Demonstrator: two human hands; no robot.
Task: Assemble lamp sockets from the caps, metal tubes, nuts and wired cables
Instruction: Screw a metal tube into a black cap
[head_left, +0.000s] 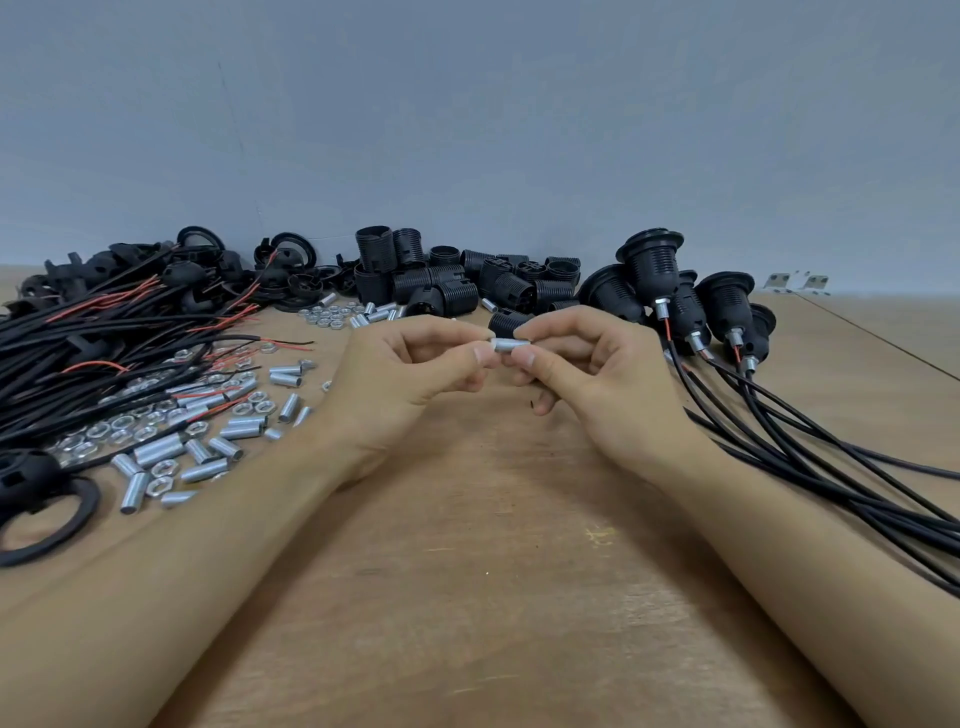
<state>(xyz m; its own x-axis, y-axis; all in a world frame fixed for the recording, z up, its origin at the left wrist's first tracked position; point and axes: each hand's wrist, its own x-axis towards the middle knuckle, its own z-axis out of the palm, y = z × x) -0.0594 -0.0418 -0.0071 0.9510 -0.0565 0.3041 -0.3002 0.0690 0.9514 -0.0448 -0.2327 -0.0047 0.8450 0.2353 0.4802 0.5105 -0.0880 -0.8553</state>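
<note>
wooden table (478, 597) carrying loose wired cables (93, 332) at left, black caps (467, 286) at the back, finished sockets (675, 296) at right, spare tubes and nuts (171, 447) front-left. left hand (410, 379) and right hand (597, 384) are both pinching one metal tube (510, 345) in a fingertip grip above table centre. step looks like threading a nut on; nut itself not visible. next is needing a cap.
</note>
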